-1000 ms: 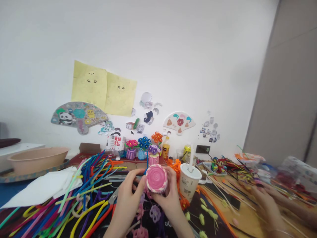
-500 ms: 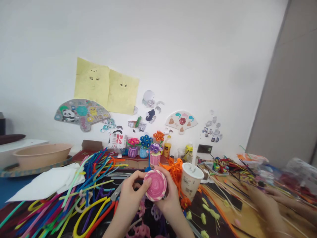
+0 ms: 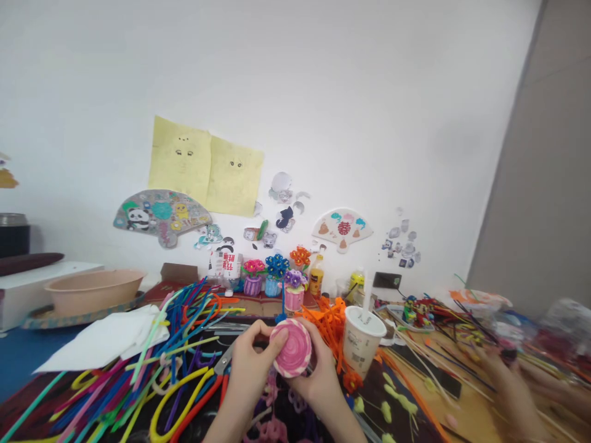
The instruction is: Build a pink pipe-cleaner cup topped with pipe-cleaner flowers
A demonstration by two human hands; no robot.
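Observation:
Both hands hold a round pink pipe-cleaner coil [image 3: 293, 349] with a pink-and-white striped rim, its spiral face turned toward me. My left hand [image 3: 253, 358] grips its left side, thumb pressed on the face. On the right side, my right hand [image 3: 319, 363] wraps round the edge, with its fingers partly hidden behind. A blue stem [image 3: 283, 301] stands just behind the coil. Pink and purple pipe-cleaner shapes [image 3: 272, 427] lie below, between my forearms. Near my left wrist are pliers with red handles [image 3: 203, 403].
Many coloured pipe cleaners [image 3: 115, 381] and white paper [image 3: 99, 341] spread at left. A paper cup [image 3: 362, 341] with a straw and an orange bundle [image 3: 325, 326] stand at right. Potted pipe-cleaner flowers [image 3: 277, 277] line the back. At far right, another person's hands [image 3: 512, 387] work.
The whole scene has shifted slightly right and down in view. My hands keep their hold on the pink coil. The other person's hands have moved slightly.

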